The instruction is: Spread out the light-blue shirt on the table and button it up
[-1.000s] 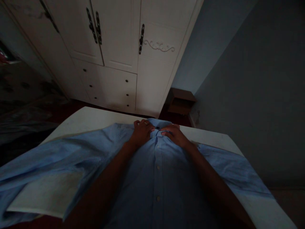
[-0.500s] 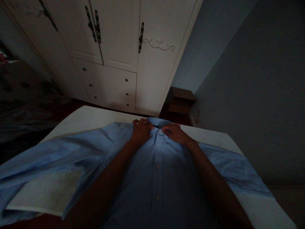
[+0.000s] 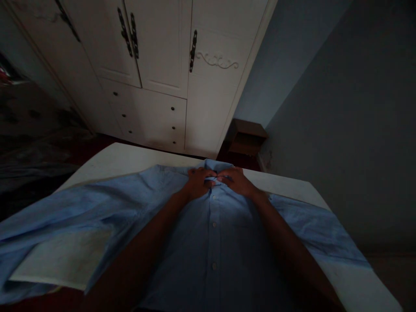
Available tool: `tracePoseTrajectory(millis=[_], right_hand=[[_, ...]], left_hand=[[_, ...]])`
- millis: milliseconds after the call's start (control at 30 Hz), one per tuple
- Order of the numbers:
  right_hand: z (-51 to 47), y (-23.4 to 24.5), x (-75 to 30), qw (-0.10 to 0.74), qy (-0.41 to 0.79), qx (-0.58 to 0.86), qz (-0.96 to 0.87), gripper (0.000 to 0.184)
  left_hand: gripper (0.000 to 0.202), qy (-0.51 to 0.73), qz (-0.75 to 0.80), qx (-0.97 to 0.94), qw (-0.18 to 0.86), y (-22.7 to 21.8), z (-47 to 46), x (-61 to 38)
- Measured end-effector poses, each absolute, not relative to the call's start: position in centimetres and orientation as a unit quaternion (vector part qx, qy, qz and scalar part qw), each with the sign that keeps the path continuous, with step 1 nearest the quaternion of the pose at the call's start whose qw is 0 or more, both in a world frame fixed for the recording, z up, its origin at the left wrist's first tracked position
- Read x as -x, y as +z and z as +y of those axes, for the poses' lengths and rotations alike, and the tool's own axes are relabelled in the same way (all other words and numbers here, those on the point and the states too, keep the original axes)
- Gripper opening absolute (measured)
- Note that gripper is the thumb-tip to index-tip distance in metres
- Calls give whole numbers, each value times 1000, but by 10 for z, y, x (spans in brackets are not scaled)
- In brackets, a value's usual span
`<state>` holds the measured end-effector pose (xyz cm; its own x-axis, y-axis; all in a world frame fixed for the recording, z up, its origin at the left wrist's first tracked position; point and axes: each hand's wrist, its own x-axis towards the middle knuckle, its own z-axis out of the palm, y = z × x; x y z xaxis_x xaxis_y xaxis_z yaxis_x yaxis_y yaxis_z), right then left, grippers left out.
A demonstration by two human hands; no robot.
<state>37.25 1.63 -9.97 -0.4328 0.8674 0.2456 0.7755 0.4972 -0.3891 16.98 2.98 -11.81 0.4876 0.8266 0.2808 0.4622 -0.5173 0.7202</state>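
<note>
A light blue button-up shirt lies front side up on a white table, with its sleeves spread to both sides. At the neck, my left hand pinches the left side of the shirt's collar. My right hand grips the collar's other side, and the fingertips of both hands meet at the top of the button placket. Several white buttons run down that placket, closed as far as I can see. My fingers hide the top of the collar opening.
Beyond the table stands a white wardrobe with dark handles and drawers. A small brown cabinet sits on the floor by the grey wall. Dark, indistinct fabric lies at the left.
My left hand has moved right, towards my right hand, drawing the collar's two sides together. The fingertips now meet, where a gap was before.
</note>
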Motion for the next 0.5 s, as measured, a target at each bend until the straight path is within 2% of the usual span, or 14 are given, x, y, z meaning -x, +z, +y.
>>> tracePoseTrajectory(millis=[167,367,500], right_hand=[[14,-96,-371,217,161,492,-827,34],[15,-102,-363,206,138,530,-811,39],[18,-109,-364,188,100,529,-821,42]], left_hand=[[31,319,388,-807,311,-115,30,-170],[36,335,389,-795,324,-116,28,-171],[37,350,381,-773,367,-118,33,-168]])
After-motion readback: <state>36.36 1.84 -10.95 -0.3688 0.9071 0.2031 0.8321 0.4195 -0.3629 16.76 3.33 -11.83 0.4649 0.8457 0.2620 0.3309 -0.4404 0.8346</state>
